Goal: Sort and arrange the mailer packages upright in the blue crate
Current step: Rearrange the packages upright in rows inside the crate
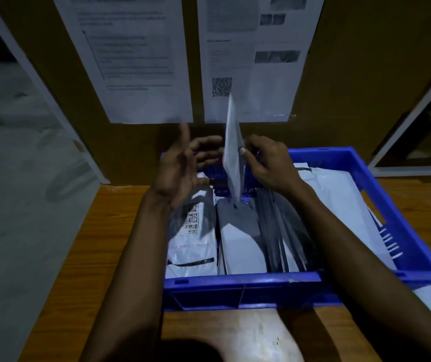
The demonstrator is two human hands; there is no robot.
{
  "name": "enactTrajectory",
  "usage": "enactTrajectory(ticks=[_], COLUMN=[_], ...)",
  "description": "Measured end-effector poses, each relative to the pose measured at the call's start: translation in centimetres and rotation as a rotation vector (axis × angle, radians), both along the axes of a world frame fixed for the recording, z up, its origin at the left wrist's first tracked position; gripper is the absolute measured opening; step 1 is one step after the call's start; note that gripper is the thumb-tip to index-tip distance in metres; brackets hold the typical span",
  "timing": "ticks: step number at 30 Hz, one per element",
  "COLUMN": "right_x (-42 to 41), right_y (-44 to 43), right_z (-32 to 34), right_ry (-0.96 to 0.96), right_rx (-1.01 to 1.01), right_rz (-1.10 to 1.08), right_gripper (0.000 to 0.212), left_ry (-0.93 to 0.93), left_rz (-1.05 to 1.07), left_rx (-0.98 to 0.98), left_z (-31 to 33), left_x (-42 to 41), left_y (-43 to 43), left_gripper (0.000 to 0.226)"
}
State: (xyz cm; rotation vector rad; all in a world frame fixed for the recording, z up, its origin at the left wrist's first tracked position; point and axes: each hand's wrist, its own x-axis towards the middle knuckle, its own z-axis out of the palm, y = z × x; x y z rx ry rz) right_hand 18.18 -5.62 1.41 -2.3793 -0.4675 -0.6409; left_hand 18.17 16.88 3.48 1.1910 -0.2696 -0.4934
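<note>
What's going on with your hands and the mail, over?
Right hand pinches white mailer upright over blue crate. Left hand open beside it. Other mailers packed below.

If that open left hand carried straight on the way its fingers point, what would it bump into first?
Probably the thin white plastic mailer pinched upright by the right hand, just beyond the fingertips of the left hand; depth is unclear.

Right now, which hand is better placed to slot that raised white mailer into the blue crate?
Right, probably. The right hand pinches the white mailer upright above the blue crate, over the standing mailers. The left hand is open beside it, holding nothing.
</note>
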Motion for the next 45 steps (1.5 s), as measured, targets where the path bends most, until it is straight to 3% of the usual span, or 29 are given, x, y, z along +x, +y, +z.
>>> enactTrajectory(ticks=[3, 5, 10, 14, 18, 20, 22, 25, 27, 30, 33, 38, 45], right_x=[0.1, 0.2, 0.6, 0.5, 0.2, 0.2, 0.0, -0.6, -0.8, -0.8, -0.9, -1.3, -1.7], right_y=[0.3, 0.4, 0.1, -0.4, -0.8, -1.3, -1.5, -1.3, -1.3, -1.9, -3.4, -5.7, -7.0], right_z=[0.2, 0.3, 0.1, 0.4, 1.1, 1.1, 1.6, 2.6, 3.0, 3.3, 3.8, 4.2, 4.4], right_ry=[-0.142, -0.216, -0.282, -0.256, -0.180, -0.113, 0.068, 0.441, 0.557, 0.516, 0.368, 0.262, 0.211], right_rx=[0.179, 0.183, -0.003, 0.002, 0.091, 0.179, 0.384, 0.793, 0.925, 0.933, 0.993, 1.081, 1.098], right_rz=[-0.095, -0.118, -0.080, -0.067, -0.100, -0.149, -0.149, 0.002, 0.116, 0.142, 0.077, 0.025, 0.009], right_gripper=[0.014, 0.015, 0.023, 0.021, 0.024, 0.030, 0.040, 0.052, 0.056, 0.054, 0.058, 0.064, 0.059], left_ry=[0.040, 0.030, -0.045, -0.047, -0.057, -0.042, 0.008, 0.080, 0.092, 0.055, -0.003, -0.134, -0.182], left_rz=[-0.105, -0.094, 0.170, 0.399, 0.488, 0.522, 0.563, 0.577, 0.564, 0.550, 0.533, 0.638, 0.677], left_rx=[-0.371, -0.478, -0.148, -0.086, -0.116, -0.159, -0.247, -0.362, -0.379, -0.369, -0.371, -0.132, -0.058], left_z=[-1.1, -1.5, -0.1, -0.8, -0.6, -0.4, -0.3, -0.2, -0.3, -0.1, 0.1, -0.2, 0.0], left_x=[1.0, 1.1, -0.5, 0.0, 0.3, 0.4, 0.7, 0.9, 0.9, 0.8, 0.8, 0.7, 0.6], left_y=[1.6, 1.9, 0.7, 0.3, 0.4, 0.6, 0.9, 1.2, 1.1, 1.1, 1.5, 0.6, 0.4], left_gripper=[0.096, 0.095, 0.106, 0.057, 0.040, 0.035, 0.035, 0.034, 0.035, 0.033, 0.017, 0.003, 0.012])
